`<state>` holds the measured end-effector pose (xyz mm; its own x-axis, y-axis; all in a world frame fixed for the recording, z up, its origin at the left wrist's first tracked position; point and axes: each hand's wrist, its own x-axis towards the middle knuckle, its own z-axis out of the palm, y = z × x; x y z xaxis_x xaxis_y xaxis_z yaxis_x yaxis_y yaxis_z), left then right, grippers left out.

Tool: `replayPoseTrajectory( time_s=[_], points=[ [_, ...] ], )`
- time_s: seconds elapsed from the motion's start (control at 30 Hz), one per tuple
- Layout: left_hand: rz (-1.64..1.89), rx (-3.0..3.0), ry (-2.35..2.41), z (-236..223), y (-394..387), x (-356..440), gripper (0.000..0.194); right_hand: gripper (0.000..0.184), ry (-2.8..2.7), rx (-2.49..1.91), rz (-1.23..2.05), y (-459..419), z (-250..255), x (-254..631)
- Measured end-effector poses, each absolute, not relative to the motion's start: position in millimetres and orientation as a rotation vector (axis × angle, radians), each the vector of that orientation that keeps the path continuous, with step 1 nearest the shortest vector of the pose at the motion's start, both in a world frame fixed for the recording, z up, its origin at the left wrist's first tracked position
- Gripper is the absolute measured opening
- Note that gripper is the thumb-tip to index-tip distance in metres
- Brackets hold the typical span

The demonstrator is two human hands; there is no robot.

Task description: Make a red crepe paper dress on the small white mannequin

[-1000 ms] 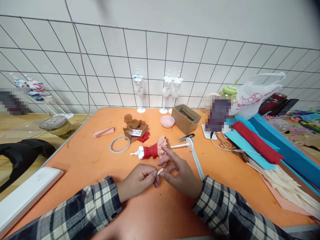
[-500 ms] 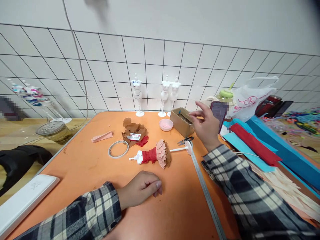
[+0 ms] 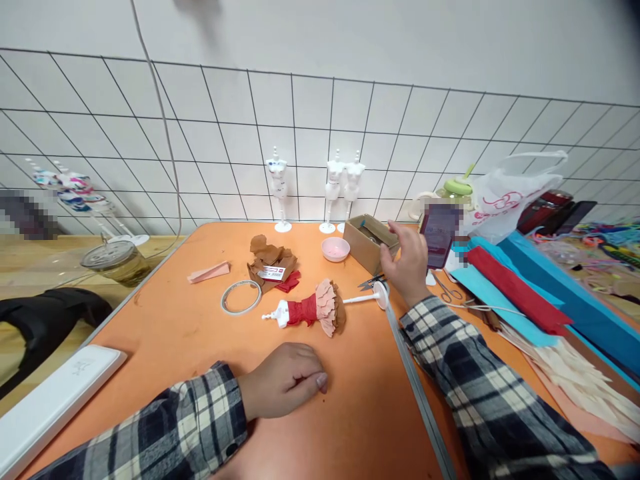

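My left hand [image 3: 287, 381] rests on the orange table, its fingers loosely curled in with nothing seen in them. My right hand [image 3: 409, 263] is raised near the phone [image 3: 440, 237] on its stand, thumb and fingers apart, holding nothing. Between the hands a small white dress form [image 3: 281, 313] lies on its side, its round base to the right. It wears a red crepe-paper bodice [image 3: 303, 310] and a ruffled pink and brown skirt [image 3: 327, 308]. Thread snips [image 3: 371, 283] lie by the base, beside the cardboard box [image 3: 367, 247].
Brown crepe-paper scraps [image 3: 273, 260], a tape ring [image 3: 241, 297] and a pink bowl [image 3: 335, 249] sit mid-table. White dress forms [image 3: 278, 177] stand along the tiled wall. Scissors [image 3: 449, 292] and red paper [image 3: 517, 287] are right; a white power bank [image 3: 60, 407] is left.
My right hand has come down and away from the phone, uncovering more of its screen and the scissors. The view has shifted slightly; my left hand stays on the table.
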<state>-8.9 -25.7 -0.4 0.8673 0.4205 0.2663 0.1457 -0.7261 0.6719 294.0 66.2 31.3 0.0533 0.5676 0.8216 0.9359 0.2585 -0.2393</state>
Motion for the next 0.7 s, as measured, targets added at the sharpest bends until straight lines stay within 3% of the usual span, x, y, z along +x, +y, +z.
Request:
replayPoseTrajectory(
  time_s=[0.17, 0.5, 0.7],
  points=[
    [0.468, 2.501, 0.304, 2.9, -29.9, -3.9, 0.043, 0.033, -1.788, -1.129, -0.414, 27.7, 4.9, 276.2],
    [0.744, 2.633, 0.312, 3.9, -18.8, 3.9, 0.034, 0.063, -2.022, -0.899, -0.155, -21.3, 9.9, 235.8],
    [1.08, 2.817, 0.932, 21.3, 16.3, -48.0, 0.033, 0.073, -2.083, -0.918, -0.11, -17.3, 1.9, 234.5]
  ],
)
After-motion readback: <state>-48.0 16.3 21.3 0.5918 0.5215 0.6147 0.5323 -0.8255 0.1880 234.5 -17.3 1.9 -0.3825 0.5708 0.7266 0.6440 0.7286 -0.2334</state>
